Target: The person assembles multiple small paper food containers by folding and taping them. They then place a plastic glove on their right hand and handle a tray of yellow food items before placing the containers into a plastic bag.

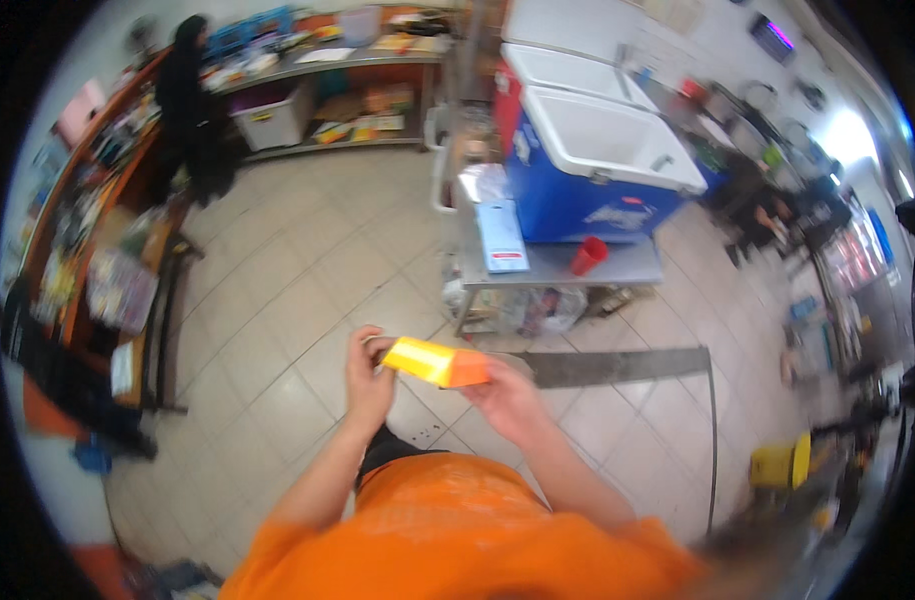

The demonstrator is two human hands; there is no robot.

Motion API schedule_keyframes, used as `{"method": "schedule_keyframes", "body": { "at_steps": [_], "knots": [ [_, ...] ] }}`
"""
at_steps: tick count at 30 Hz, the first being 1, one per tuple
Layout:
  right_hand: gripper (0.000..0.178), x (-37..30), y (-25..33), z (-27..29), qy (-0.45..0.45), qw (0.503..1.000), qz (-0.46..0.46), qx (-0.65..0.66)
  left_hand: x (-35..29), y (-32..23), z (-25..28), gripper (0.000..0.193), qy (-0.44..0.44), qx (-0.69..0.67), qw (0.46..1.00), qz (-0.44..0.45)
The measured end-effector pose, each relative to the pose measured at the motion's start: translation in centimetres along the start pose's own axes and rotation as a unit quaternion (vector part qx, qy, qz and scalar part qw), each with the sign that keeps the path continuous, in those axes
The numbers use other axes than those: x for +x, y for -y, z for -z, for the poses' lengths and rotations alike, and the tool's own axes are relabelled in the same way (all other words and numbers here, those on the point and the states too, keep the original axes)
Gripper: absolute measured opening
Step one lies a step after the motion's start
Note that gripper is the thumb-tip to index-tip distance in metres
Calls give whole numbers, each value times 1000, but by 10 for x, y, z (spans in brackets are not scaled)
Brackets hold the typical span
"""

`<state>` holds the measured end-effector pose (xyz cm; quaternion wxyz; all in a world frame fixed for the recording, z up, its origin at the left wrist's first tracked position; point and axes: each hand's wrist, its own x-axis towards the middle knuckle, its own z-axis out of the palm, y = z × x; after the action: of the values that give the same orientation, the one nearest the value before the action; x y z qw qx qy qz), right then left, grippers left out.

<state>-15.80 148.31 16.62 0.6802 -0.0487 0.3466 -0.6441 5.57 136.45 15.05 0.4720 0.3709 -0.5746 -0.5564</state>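
In front of my orange shirt I hold a small yellow-and-orange carton (424, 362) above the tiled floor. It tilts down slightly to the right, with a bright yellow left part and an orange right part. My left hand (369, 375) closes on the yellow end, thumb and fingers at its edge. Around the orange end, my right hand (507, 398) is closed, with some fingers hidden behind it. Blur hides the fine detail of the carton.
Ahead to the right, a metal table (567, 268) bears an open blue cooler (577, 190), a red cup (588, 256) and a light-blue packet (501, 236). A cluttered bench (322, 72) stands at the back. One person in black (187, 110) is far left; others are at the right.
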Motion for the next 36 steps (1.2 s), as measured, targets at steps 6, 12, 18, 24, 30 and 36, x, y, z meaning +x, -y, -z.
{"method": "schedule_keyframes", "body": {
  "at_steps": [6,12,18,24,30,36],
  "knots": [
    [29,121,-113,-9,-51,952,27,-300,24,-6,86,90,256,477,823,-173],
    [39,197,-165,-74,26,937,-189,-294,53,-7,134,38,293,448,842,64],
    [39,244,-143,-60,52,947,-253,-193,107,2,163,37,410,539,735,17],
    [24,295,-78,-83,-43,861,40,-506,213,19,158,36,417,449,789,48],
    [22,370,-17,-169,-142,773,391,-480,344,36,110,33,154,164,970,88],
    [19,478,55,-205,14,923,250,-291,446,35,80,34,74,81,992,56]
  ]
}}
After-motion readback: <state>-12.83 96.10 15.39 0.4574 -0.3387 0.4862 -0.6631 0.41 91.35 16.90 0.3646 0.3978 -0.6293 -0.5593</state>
